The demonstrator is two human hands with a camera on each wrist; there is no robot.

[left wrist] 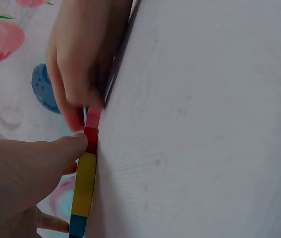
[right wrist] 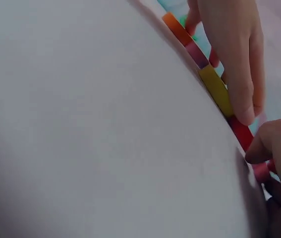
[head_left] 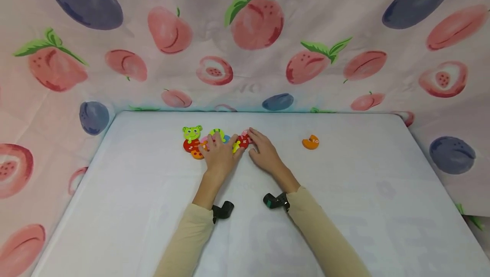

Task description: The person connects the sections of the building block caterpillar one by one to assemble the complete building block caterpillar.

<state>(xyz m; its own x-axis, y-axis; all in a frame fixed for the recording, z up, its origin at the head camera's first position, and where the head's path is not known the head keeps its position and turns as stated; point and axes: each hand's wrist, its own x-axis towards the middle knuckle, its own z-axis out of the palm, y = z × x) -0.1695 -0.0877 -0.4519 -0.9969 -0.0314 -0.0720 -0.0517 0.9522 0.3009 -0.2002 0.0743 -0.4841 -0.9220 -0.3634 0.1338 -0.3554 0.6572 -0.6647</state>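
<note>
A colourful caterpillar puzzle [head_left: 190, 145] of numbered pieces lies flat on the table, its green smiling head piece [head_left: 192, 132] at the left. Over its middle my left hand [head_left: 220, 155] spreads its fingers and rests on the pieces, hiding several of them. The left thumb touches the red piece [head_left: 243, 141] marked 8, beside a yellow piece [left wrist: 84, 181]. At the right end of the row, my right hand [head_left: 266, 153] pinches a pink piece [right wrist: 261, 171] between thumb and fingers, against the red one. The right fingers cover most of that pink piece.
A loose orange piece [head_left: 310, 142] marked 10 lies on the white-covered table [head_left: 356, 175], to the right of my right hand. Behind the table's far edge hangs a fruit-patterned cloth [head_left: 268, 72]. Black wrist cameras [head_left: 226, 210] sit on both wrists.
</note>
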